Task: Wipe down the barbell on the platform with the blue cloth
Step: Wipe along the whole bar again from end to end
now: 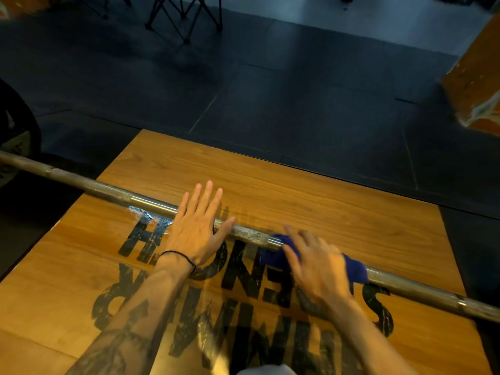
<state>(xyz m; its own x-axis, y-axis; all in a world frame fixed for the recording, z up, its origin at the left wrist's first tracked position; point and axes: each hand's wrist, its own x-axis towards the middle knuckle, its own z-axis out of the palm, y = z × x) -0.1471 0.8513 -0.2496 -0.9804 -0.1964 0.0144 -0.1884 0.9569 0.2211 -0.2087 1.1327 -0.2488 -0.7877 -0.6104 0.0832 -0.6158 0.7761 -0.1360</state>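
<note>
A steel barbell (151,203) runs from the far left down to the right across a wooden platform (311,196) printed with black letters. My left hand (196,228) lies flat on top of the bar near its middle, fingers spread and pointing away from me. To its right, my right hand (316,259) presses the blue cloth (354,269) onto the bar; the hand is blurred. The cloth is wrapped over the shaft and shows on both sides of my fingers. The bar under both hands is hidden.
A black weight plate (19,133) sits on the bar's left end, off the platform. Dark rubber floor tiles (270,90) surround the platform. A wooden box (479,77) stands at the far right, and folding chair legs (186,17) at the back.
</note>
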